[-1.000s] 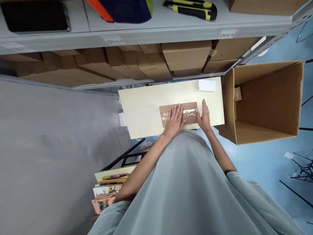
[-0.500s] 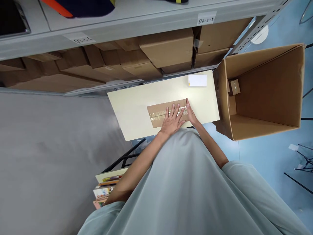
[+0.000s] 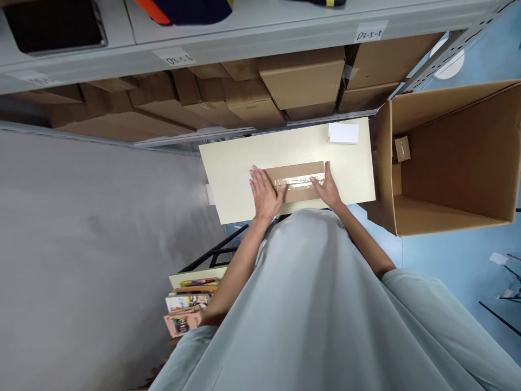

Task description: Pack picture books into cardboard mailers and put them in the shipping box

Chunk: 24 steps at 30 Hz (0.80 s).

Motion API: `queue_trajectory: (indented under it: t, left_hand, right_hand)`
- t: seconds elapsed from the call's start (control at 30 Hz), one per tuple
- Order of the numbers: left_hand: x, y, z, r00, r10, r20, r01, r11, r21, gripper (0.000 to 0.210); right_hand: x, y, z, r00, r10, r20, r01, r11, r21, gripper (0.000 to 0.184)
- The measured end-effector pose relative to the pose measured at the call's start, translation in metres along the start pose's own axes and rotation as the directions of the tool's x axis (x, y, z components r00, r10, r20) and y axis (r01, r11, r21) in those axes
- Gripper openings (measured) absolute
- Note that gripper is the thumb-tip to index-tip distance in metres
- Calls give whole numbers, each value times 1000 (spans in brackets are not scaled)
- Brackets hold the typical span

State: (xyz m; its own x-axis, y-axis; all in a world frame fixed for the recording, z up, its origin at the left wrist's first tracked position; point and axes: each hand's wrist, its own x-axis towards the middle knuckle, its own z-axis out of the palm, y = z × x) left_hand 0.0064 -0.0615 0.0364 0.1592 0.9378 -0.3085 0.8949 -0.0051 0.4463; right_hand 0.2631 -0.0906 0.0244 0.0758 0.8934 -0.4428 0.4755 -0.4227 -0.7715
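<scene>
The box [image 3: 299, 185] lies on the board [image 3: 234, 174], its long axis and tape [image 3: 295, 181] running nine to three o'clock, the three o'clock end tipped slightly upward. The left hand [image 3: 266, 200], over the tape half a second ago, is now at the nine o'clock end, fingers slightly parted, thumb splayed. At three o'clock, the right hand [image 3: 329, 191] spreads thumb from forefinger; I cannot tell its other fingers.

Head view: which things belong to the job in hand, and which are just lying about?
In the job, apparently: taped cardboard box, between left hand and right hand; pale table beneath.
Likely lying about: white box, books, shelved cartons; open carton unclear.
</scene>
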Motion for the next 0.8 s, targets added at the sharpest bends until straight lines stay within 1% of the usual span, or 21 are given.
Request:
queue_trajectory:
  t: [0.03, 0.1, 0.13, 0.2, 0.27, 0.33, 0.4, 0.47, 0.57, 0.6, 0.63, 0.7, 0.73, 0.77, 0.8]
  left_hand:
    - [2, -12, 4, 997, -74, -24, 73, 997, -31, 111]
    - [6, -31, 15, 982, -191, -11, 189, 977, -100, 120]
    - [9, -37, 21, 975, -224, 7, 222, 965, -138, 122]
    - [12, -43, 32, 968, -251, 29, 251, 945, -209, 118]
    - [14, -44, 37, 968, -251, 25, 249, 935, -252, 109]
    - [14, -43, 37, 968, -250, 20, 246, 933, -261, 101]
    - [11, -41, 35, 969, -245, 29, 244, 935, -257, 98]
    - [9, -38, 35, 970, -240, 43, 243, 934, -263, 103]
    - [5, -30, 36, 967, -247, 57, 252, 912, -323, 122]
    - [3, -27, 35, 966, -253, 53, 256, 902, -347, 126]
    - [1, -23, 33, 966, -255, 38, 252, 898, -361, 126]
    - [-3, -13, 25, 975, -222, -24, 201, 920, -335, 116]
    - [-6, -7, 20, 984, -169, -54, 146, 945, -293, 108]
    - [-8, -2, 14, 994, -86, -61, 69, 969, -237, 100]
    - [-11, 3, 8, 999, 20, -39, -27, 983, -179, 93]
  right_hand:
    - [0, 1, 1, 1000, 9, 9, -9, 1000, 15, 113]
    - [0, 1, 3, 1000, -4, 7, 4, 999, 42, 104]
    - [0, 1, 3, 1000, -20, 3, 20, 999, 48, 101]
    - [-1, 0, 1, 999, -48, -5, 48, 998, 34, 96]
    - [-3, -2, -1, 998, -56, -2, 56, 998, -4, 95]
    - [-4, -4, -3, 999, -45, 6, 45, 997, -58, 94]
    - [-5, -4, -3, 1000, -21, 1, 21, 993, -115, 94]
    - [-5, -4, -1, 1000, 6, -23, -10, 987, -158, 91]
    - [-7, -5, 2, 996, 38, -78, -52, 982, -182, 87]
    - [-8, -7, 3, 994, 41, -104, -60, 979, -196, 86]
    - [-10, -11, 4, 990, 34, -137, -64, 972, -225, 86]
    - [-15, -22, 6, 980, -22, -196, -44, 945, -325, 88]
    - [-19, -28, 7, 978, -68, -199, -14, 923, -385, 87]
    - [-23, -35, 8, 978, -117, -170, 31, 898, -439, 85]
    - [-27, -42, 9, 981, -162, -110, 91, 873, -480, 82]
